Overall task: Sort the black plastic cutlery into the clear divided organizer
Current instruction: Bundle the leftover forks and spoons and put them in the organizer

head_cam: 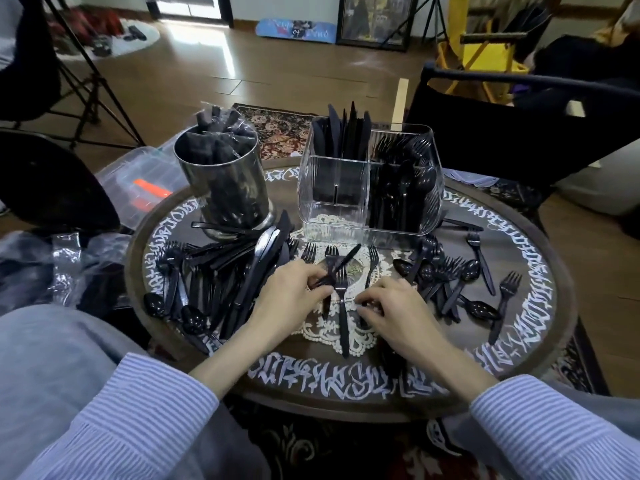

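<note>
Behind the hands, knives, forks and spoons are held upright in the clear organizer [370, 188]; wrapped cutlery fills the steel cup [225, 181]. A knife [341, 263] is pinched by the left hand [291, 292], while the right hand [391, 306] is curled over loose forks [341, 306] on the round table [346, 393].

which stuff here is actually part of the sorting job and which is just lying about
Part of the job:
loose black cutlery
clear divided organizer
fork between the hands

Lying about:
metal canister of wrapped items
plastic bin
lace doily
tripod
</note>
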